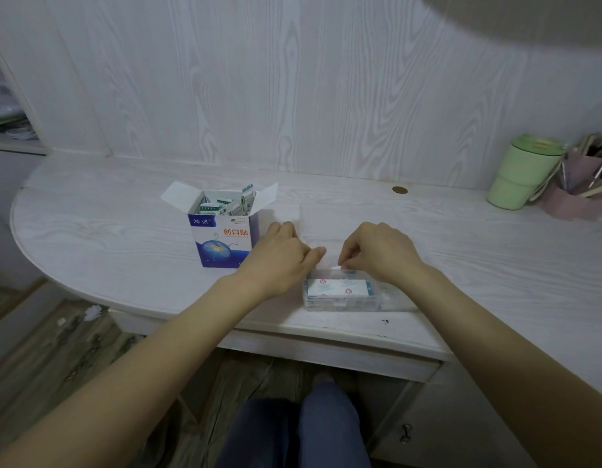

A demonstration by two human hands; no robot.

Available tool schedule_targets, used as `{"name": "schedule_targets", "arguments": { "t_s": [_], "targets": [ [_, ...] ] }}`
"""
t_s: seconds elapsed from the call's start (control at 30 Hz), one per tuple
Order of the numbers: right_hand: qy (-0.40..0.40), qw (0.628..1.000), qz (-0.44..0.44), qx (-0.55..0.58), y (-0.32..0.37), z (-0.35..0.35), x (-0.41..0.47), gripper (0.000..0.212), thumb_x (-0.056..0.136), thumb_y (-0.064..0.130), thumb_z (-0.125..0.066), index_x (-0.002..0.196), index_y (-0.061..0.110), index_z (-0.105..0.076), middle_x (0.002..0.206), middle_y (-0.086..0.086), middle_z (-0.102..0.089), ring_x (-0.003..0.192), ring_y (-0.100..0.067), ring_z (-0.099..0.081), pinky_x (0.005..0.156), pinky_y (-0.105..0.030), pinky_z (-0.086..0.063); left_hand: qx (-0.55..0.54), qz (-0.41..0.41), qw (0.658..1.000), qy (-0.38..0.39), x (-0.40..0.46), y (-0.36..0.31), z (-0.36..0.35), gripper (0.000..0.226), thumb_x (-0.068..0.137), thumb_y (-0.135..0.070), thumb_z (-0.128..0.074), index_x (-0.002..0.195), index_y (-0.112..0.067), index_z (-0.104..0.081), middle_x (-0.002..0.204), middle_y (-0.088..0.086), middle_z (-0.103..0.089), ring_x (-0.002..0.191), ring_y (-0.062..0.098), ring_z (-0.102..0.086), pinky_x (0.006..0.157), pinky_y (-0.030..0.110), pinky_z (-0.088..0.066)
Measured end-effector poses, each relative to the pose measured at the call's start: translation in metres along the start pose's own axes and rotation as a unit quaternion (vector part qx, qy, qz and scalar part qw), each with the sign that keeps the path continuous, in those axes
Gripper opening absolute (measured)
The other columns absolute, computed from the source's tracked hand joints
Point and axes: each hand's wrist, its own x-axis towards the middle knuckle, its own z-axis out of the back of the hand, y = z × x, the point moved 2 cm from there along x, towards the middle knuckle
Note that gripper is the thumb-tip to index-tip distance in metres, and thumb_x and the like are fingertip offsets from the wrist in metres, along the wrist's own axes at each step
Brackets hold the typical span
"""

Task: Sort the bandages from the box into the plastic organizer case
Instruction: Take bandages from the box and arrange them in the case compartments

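The blue and white bandage box (222, 234) stands open on the desk, with several wrapped bandages (225, 202) sticking up inside. To its right lies the clear plastic organizer case (387, 300), where a layer of white bandages (340, 287) lies flat. Its transparent lid (304, 214) stands open behind it and is faint. My left hand (279, 255) is between box and case, fingers curled at the lid's left edge, thumb pointing right. My right hand (380, 251) hovers over the case's back edge and pinches a small white bandage (336, 267).
A green lidded cup (522, 173) and a pink holder (576, 194) with pens stand at the desk's far right. A brown cable-hole cap (399, 190) sits near the wall. The desk's curved front edge (164, 309) runs just below the case. My legs are under the desk.
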Motion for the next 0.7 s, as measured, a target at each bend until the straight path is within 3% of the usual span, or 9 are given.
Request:
{"name": "schedule_targets", "arguments": {
  "t_s": [0.17, 0.23, 0.37, 0.43, 0.5, 0.6, 0.7],
  "targets": [
    [0.002, 1.000, 0.003, 0.005, 0.000, 0.002, -0.002, 0.008, 0.082, 0.021, -0.070, 0.085, 0.028, -0.073, 0.088, 0.010, -0.070, 0.077, -0.008, -0.057, 0.056, -0.020, -0.038, -0.022, -0.011, 0.999, -0.021, -0.003, 0.002, 0.002, 0.037, 0.098, -0.039, -0.039, 0.107, -0.017, -0.067, 0.106, 0.005, -0.044, 0.108, 0.020, -0.038, 0.090, 0.032, -0.036],
    [-0.011, 1.000, 0.006, 0.027, -0.001, 0.007, -0.004, 0.008, 0.082, 0.022, -0.068, 0.082, 0.027, -0.074, 0.086, 0.011, -0.070, 0.078, -0.009, -0.059, 0.055, -0.020, -0.039, -0.051, -0.031, 0.997, -0.053, -0.008, 0.002, 0.008, 0.028, 0.096, -0.037, -0.045, 0.107, -0.020, -0.064, 0.103, -0.001, -0.047, 0.098, 0.011, -0.043, 0.087, 0.033, -0.042],
    [-0.073, 0.991, 0.028, 0.108, 0.007, 0.021, -0.007, 0.010, 0.087, 0.027, -0.063, 0.086, 0.027, -0.073, 0.086, 0.012, -0.068, 0.085, -0.009, -0.061, 0.066, -0.025, -0.047, -0.077, -0.112, 0.970, -0.203, -0.030, -0.007, 0.034, 0.015, 0.093, -0.031, -0.050, 0.104, -0.023, -0.057, 0.085, -0.014, -0.050, 0.073, -0.002, -0.042, 0.067, 0.027, -0.039],
    [-0.128, 0.977, 0.056, 0.160, 0.019, 0.029, -0.006, 0.013, 0.089, 0.024, -0.060, 0.090, 0.026, -0.073, 0.090, 0.012, -0.069, 0.085, -0.007, -0.060, 0.073, -0.026, -0.048, -0.071, -0.114, 0.951, -0.278, -0.041, -0.002, 0.052, 0.017, 0.091, -0.026, -0.055, 0.106, -0.020, -0.057, 0.085, -0.013, -0.053, 0.074, 0.003, -0.040, 0.065, 0.027, -0.039],
    [-0.193, 0.957, 0.091, 0.196, 0.035, 0.037, -0.005, 0.017, 0.090, 0.019, -0.058, 0.095, 0.023, -0.073, 0.095, 0.010, -0.070, 0.086, -0.005, -0.060, 0.077, -0.022, -0.046, -0.048, -0.095, 0.946, -0.306, -0.044, 0.015, 0.068, 0.027, 0.086, -0.023, -0.061, 0.112, -0.018, -0.056, 0.095, -0.008, -0.056, 0.087, 0.009, -0.044, 0.073, 0.029, -0.040],
    [-0.241, 0.940, 0.149, 0.191, 0.065, 0.042, 0.000, 0.023, 0.093, 0.013, -0.053, 0.106, 0.019, -0.070, 0.107, 0.005, -0.068, 0.101, -0.012, -0.057, 0.087, -0.025, -0.044, 0.027, -0.026, 0.970, -0.240, -0.036, 0.053, 0.081, 0.055, 0.080, -0.029, -0.068, 0.130, -0.019, -0.048, 0.126, -0.001, -0.052, 0.115, 0.021, -0.043, 0.091, 0.033, -0.035],
    [-0.204, 0.951, 0.187, 0.135, 0.090, 0.039, 0.016, 0.028, 0.096, 0.014, -0.049, 0.119, 0.019, -0.064, 0.122, 0.003, -0.063, 0.116, -0.015, -0.050, 0.091, -0.019, -0.032, 0.074, 0.030, 0.990, -0.112, -0.027, 0.084, 0.083, 0.085, 0.076, -0.041, -0.071, 0.146, -0.019, -0.028, 0.147, 0.000, -0.036, 0.135, 0.021, -0.028, 0.104, 0.035, -0.028]
  ]
}}
